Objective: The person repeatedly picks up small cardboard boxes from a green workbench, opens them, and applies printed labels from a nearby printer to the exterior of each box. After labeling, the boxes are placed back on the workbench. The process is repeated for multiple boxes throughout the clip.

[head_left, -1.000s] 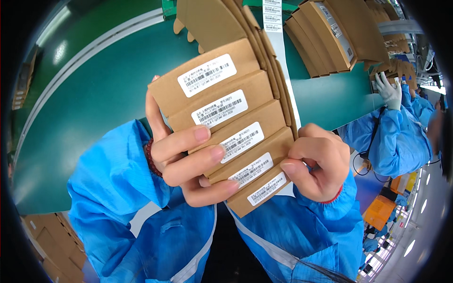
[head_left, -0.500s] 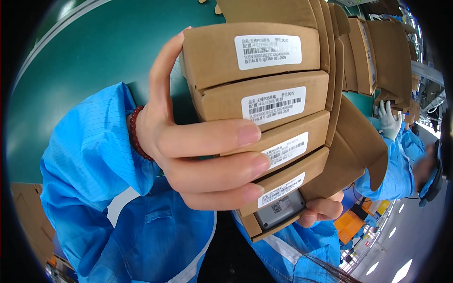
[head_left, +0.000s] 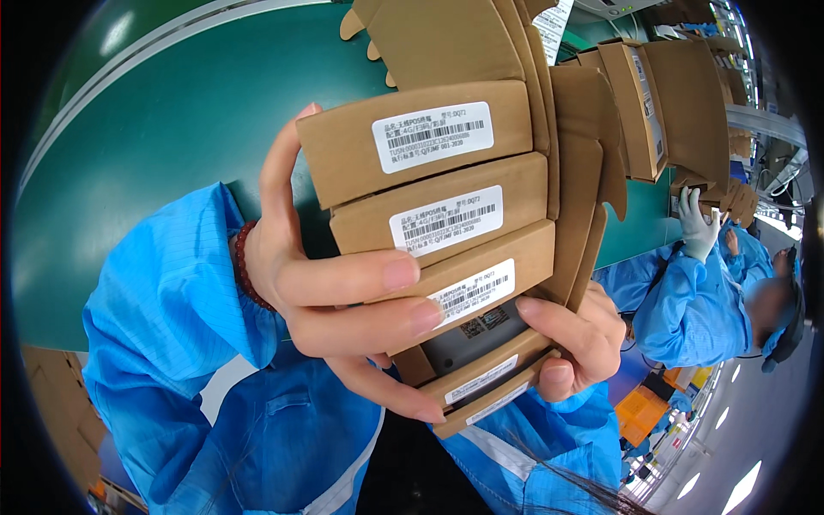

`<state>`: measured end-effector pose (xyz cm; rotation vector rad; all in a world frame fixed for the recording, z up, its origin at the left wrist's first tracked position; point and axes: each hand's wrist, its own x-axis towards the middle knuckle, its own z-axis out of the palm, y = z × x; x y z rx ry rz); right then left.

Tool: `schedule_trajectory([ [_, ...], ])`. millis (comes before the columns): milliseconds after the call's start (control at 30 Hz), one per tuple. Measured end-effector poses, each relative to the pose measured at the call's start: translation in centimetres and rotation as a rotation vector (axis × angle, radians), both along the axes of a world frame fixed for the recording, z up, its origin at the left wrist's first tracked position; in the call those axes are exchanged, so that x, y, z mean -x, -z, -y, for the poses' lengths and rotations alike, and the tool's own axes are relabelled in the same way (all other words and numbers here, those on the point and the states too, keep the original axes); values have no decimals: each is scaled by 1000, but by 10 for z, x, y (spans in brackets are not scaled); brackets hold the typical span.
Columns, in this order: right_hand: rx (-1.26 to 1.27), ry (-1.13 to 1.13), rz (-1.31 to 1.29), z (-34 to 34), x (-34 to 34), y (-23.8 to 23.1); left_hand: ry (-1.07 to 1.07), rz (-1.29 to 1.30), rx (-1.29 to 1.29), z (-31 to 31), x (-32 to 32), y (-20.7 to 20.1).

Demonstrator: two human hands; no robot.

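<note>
Left grip point(head_left: 300, 279) clamps stacked boxes point(head_left: 446, 219), likely for alignment. Right grip point(head_left: 588, 333) pinches lower boxes point(head_left: 481, 379) endwise, perhaps steadying.

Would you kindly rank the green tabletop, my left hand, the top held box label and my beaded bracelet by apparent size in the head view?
1. Green tabletop
2. Left hand
3. Top held box label
4. Beaded bracelet

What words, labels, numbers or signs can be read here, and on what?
I won't copy print, only locate it.
White labels on three upper cartons: text, barcodes, numbers; third partly covered by left hand.
Slim labels on two lower cartons: too small.
Codes on dark device: too small.
Label strip on far carton: blurred.
White sheet at top: too small.
</note>
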<state>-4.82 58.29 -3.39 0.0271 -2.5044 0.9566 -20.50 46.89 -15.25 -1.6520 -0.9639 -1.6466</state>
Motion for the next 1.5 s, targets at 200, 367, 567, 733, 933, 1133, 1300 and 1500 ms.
schedule_trajectory([
  [200,66,-9,-24,-7,2,2,17,17,11,-8,4,-3],
  [367,110,-55,-76,-9,5,6,8,61,12,-11,4,-1],
  [567,158,-210,-167,-12,-22,20,-42,148,34,-7,-4,0],
  [733,126,-127,-211,9,-36,23,-32,229,22,-6,-6,-1],
  [933,102,-120,-217,10,-33,31,-62,336,75,10,-13,-2],
  [1133,53,56,211,-5,9,-1,-62,266,369,32,-21,-4],
  [1300,540,228,931,-28,115,-62,-50,114,407,28,-19,2],
  [1500,385,12,900,-36,175,-26,-144,102,468,32,-5,-4],
])
